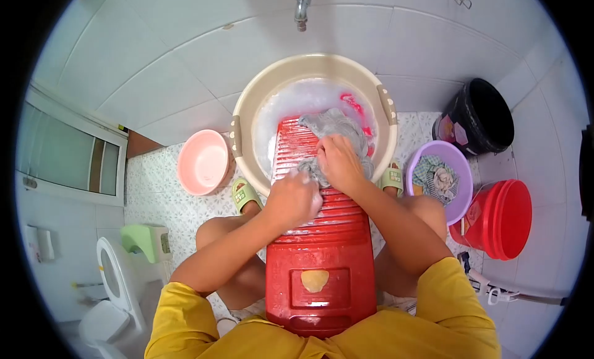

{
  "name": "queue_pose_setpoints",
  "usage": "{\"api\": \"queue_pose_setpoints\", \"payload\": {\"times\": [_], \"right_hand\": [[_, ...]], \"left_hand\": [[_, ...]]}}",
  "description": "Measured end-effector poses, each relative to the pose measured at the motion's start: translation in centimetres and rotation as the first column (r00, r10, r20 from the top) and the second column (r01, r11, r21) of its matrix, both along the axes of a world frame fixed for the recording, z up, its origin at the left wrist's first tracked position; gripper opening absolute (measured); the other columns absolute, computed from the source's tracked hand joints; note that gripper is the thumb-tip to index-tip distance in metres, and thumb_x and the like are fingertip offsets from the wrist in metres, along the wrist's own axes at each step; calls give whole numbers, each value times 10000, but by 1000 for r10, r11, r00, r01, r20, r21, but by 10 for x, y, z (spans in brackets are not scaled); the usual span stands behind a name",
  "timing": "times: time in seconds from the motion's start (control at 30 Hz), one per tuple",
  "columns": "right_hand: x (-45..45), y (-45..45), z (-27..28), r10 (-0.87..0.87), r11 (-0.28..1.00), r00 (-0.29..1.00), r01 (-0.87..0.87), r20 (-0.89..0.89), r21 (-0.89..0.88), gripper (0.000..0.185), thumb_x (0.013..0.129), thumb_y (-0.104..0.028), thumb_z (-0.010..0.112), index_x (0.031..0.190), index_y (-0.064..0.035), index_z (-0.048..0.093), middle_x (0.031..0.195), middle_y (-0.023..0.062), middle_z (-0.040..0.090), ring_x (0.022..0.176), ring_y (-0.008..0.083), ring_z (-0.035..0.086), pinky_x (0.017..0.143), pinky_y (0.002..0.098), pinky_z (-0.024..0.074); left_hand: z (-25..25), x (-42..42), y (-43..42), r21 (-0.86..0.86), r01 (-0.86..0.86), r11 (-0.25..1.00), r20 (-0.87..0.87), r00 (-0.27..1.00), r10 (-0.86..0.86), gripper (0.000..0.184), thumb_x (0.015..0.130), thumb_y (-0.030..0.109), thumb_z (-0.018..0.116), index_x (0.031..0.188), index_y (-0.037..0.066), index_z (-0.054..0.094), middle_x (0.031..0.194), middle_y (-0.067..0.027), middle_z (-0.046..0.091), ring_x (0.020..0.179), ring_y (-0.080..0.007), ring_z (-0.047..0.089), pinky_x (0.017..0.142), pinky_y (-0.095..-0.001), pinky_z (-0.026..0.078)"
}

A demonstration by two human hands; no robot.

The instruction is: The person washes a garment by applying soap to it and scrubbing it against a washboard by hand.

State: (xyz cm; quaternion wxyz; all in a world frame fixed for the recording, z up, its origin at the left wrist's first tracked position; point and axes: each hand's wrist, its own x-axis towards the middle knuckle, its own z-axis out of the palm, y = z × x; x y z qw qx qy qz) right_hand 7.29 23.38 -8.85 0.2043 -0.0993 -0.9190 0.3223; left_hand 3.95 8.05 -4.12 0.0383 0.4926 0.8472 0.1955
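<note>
A red ridged washboard slopes from between my knees down into a large beige basin of cloudy, soapy water. Wet grey cloth is bunched over the board's upper right part and trails into the water. My left hand, flecked with foam, is closed in a fist at the cloth's near end, on the ridges. Just above and to the right, my right hand curls around the cloth's bunched part. The fingertips of both hands are partly hidden. A yellowish piece rests on the board's flat lower part.
Left of the basin sits a pink bowl. On the right stand a purple tub with clothes, a black bucket and a red bucket. A tap juts from the wall above; a toilet is at lower left.
</note>
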Motion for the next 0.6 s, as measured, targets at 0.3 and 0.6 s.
{"api": "queue_pose_setpoints", "payload": {"times": [0.3,0.6], "right_hand": [[-1,3,6,60,994,998,-62,-18,-86,135,839,-118,536,926,-16,523,967,189,536,957,369,513,845,449,434],[2,3,6,161,965,985,-146,54,-218,172,845,-90,509,989,3,499,982,248,567,974,403,536,838,474,438]], "left_hand": [[-44,-85,62,-154,-360,920,-126,931,343,223,785,200,540,729,6,633,814,-209,629,767,-375,627,679,-472,496],[9,22,10,-148,-16,989,-89,996,3,179,778,173,559,693,20,595,774,-191,612,692,-362,604,618,-463,496]]}}
